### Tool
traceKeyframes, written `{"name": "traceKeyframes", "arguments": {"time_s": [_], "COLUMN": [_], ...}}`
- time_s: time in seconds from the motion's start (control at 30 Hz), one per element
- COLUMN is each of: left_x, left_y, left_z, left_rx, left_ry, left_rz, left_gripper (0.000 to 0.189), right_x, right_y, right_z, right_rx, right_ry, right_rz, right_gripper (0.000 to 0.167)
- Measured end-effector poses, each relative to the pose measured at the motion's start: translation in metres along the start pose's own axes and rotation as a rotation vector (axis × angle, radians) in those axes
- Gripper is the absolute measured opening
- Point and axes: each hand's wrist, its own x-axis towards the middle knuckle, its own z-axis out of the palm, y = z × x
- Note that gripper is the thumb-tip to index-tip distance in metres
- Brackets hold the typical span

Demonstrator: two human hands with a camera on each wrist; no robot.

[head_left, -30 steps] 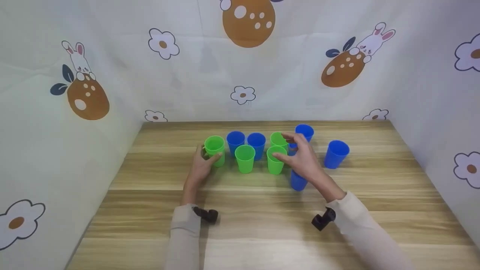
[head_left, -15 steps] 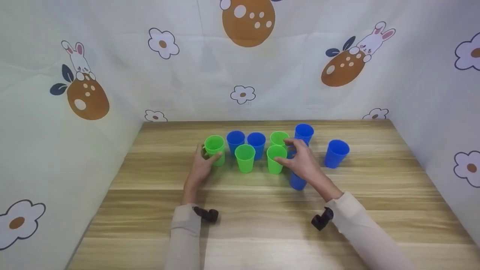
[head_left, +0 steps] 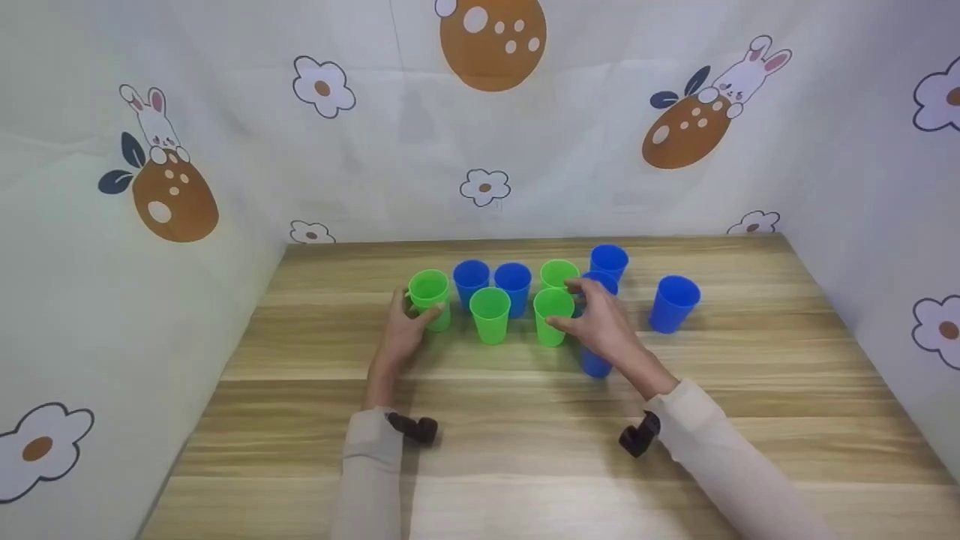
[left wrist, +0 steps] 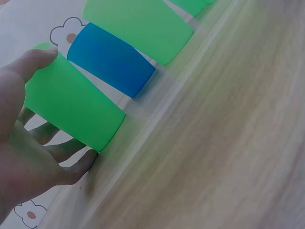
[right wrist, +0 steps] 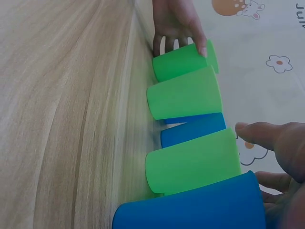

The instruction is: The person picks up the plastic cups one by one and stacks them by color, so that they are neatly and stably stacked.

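Several green and blue plastic cups stand upright on the table. My left hand (head_left: 403, 328) grips the leftmost green cup (left wrist: 71, 98), thumb by its rim and fingers round its far side. My right hand (head_left: 606, 324) is over the right part of the group, its thumb apart from the fingers. In the right wrist view its thumb is just off the rim of a front green cup (right wrist: 195, 162). Its fingers lie behind the nearest blue cup (right wrist: 190, 205). In the head view this hand partly hides a blue cup (head_left: 602, 282) and the front blue cup (head_left: 596, 364).
Between the hands are another green cup (head_left: 491, 319) and two blue cups, one of them the left blue cup (head_left: 471, 281). A lone blue cup (head_left: 673, 306) stands at the right. The wooden table (head_left: 510, 465) meets a patterned cloth (head_left: 390, 165) at the back.
My right hand has drawn slightly down and back, so more of the blue cup behind its fingers shows. The left hand keeps its hold on the green cup; the cups have stayed put.
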Motion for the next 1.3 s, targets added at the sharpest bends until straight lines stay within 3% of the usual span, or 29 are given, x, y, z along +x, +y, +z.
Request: {"name": "traceKeyframes", "arguments": {"time_s": [0.47,0.7,1.1,1.3], "left_x": [-0.004,0.0,0.001,-0.003], "left_y": [0.0,0.001,0.0,0.004], "left_z": [-0.002,-0.002,-0.002,-0.002], "left_rx": [0.046,0.049,0.042,0.047], "left_ry": [0.015,0.016,0.001,-0.001], "left_rz": [-0.024,-0.001,-0.048,-0.023], "left_gripper": [0.072,0.07,0.08,0.073], "right_x": [0.004,0.002,0.008,0.015], "right_y": [-0.005,-0.017,-0.045,-0.059], "right_z": [0.006,0.0,-0.017,-0.024], "right_rx": [-0.082,-0.021,0.043,0.053], "right_ry": [0.008,0.023,0.0,-0.017], "right_rz": [-0.003,-0.05,-0.108,-0.157], "right_gripper": [0.08,0.08,0.078,0.079]}}
